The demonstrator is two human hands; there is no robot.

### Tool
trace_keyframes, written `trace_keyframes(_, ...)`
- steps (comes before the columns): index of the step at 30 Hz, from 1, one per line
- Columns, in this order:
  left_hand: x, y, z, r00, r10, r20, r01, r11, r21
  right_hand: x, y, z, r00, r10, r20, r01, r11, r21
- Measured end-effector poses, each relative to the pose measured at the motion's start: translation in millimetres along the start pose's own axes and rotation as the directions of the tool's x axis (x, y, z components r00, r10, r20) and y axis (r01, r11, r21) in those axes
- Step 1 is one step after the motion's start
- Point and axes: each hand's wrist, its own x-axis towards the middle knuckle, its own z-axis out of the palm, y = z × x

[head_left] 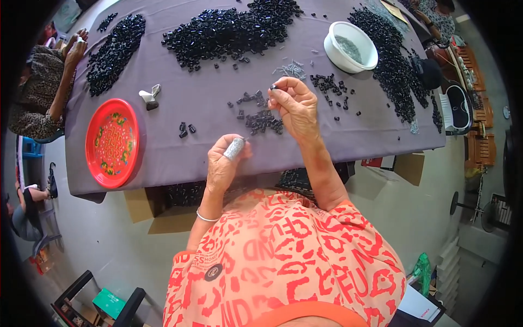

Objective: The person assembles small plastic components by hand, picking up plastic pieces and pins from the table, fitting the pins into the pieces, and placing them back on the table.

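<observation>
Piece in right hand looks small, black

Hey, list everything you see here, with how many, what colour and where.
Tablecloth: one, grey, across the table
Large heaps of small pieces: three, black, table's left, far middle and right
Loose pieces: many, black, before the hands
Thin slivers: small pile, greyish, left of the bowl
Bowl: one, white, upper right, greyish contents
Tray: one, red, patterned, left
Cardboard boxes: at least two, brown, below the table
Other people: at least three, edges
Rim clutter: uncounted, mixed colours, partly unclear
Left hand: one, silvery wrap on a digit, near edge
Right hand: one, pinching a black piece, centre
</observation>
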Motion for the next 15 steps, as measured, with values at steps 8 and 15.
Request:
trace_keyframes(8, 5.3, 5.6, 5.9, 0.999, 0.042, 0.004, -0.041, 0.999, -0.014, -8.7, -9.8, 8.9, 0.999, -0.036, 0.034, 0.038, 0.998, -0.059)
trace_keyframes(15, 5.4, -0.4, 6.5, 1.0, 0.023, -0.013, -0.022, 0.996, 0.086, -24.8, -7.8, 2.3, 0.997, 0.078, -0.003, -0.077, 0.975, -0.208)
